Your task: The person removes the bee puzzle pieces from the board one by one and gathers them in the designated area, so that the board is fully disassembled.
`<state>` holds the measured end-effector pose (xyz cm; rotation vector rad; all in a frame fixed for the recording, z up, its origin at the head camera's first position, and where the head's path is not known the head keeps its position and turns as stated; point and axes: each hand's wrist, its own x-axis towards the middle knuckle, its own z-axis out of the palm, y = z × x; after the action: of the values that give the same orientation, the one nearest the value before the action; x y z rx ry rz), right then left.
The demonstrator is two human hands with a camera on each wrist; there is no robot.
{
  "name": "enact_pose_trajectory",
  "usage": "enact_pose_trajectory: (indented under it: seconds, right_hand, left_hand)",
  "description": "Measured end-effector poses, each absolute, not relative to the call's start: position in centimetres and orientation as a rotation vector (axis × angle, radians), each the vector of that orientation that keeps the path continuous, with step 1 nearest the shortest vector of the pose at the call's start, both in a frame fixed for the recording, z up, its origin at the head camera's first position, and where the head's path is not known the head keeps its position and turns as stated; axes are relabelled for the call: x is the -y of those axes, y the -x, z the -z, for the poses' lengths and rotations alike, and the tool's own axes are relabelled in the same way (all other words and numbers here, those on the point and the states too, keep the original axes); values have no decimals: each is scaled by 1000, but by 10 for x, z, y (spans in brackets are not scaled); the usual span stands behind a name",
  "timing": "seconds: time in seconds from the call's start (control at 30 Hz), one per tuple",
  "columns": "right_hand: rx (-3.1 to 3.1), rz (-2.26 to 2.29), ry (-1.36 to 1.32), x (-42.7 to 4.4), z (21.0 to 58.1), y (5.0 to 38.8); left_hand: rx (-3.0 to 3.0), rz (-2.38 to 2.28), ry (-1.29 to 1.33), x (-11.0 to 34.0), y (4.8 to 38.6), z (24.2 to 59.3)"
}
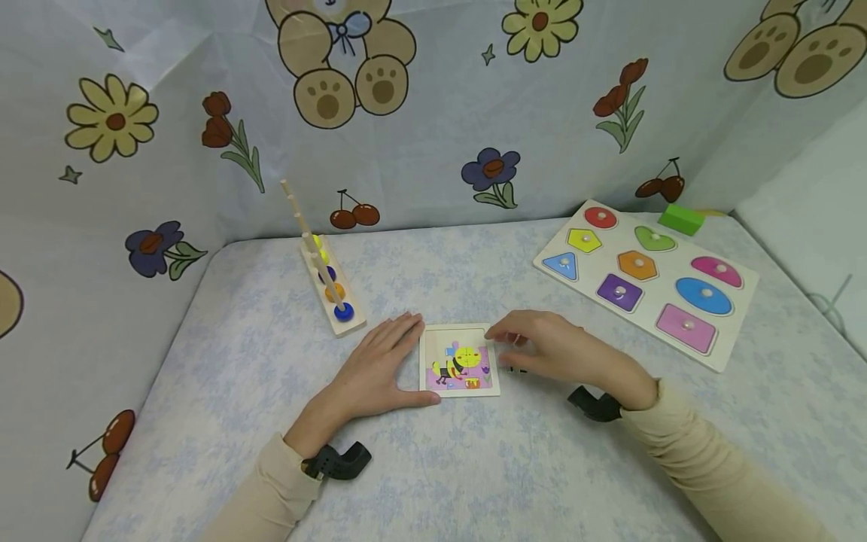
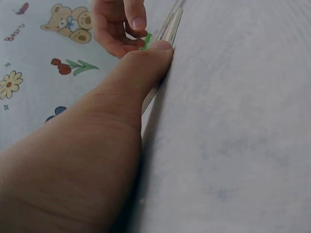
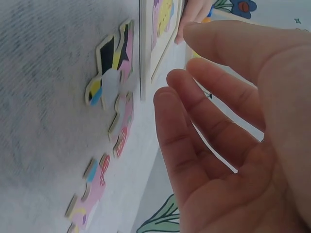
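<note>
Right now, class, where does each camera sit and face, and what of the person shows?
Head: on the head, facing forward and down at the table and bee puzzle; left hand, right hand and sleeves show.
Left wrist: on that wrist, facing along the thumb to the bee puzzle's edge; the right hand's fingers show.
Right wrist: on that wrist, facing past those fingers to loose pieces and the bee puzzle; part of the left hand shows.
Shared by head and right wrist: the bee puzzle, both hands.

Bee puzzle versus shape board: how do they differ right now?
The bee puzzle is smaller than the shape board. The bee puzzle's upper part is bare; the shape board looks fully filled. The left hand touches the bee puzzle; no hand touches the shape board. Both lie on the table.
</note>
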<state>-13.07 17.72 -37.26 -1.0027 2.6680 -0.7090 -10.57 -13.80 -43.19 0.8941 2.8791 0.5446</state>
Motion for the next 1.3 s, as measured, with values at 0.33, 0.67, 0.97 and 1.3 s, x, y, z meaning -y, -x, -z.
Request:
enact_pose_trajectory:
  seconds: [0.33, 0.67, 0.97, 1.3]
  right_hand:
    - [-2636, 736, 1067, -160, 375, 132]
    - [-2615, 753, 1121, -149, 381, 134]
    - [-2625, 745, 1107, -139, 383, 134]
    - [-2625, 724, 1090, -132, 384, 132]
  left_hand:
    - [-2886, -532, -898, 139, 107, 433]
    - [-2894, -545, -929, 140, 107, 435]
    - [-2890, -557, -930, 140, 107, 434]
    - [-2894, -549, -942, 141, 107, 433]
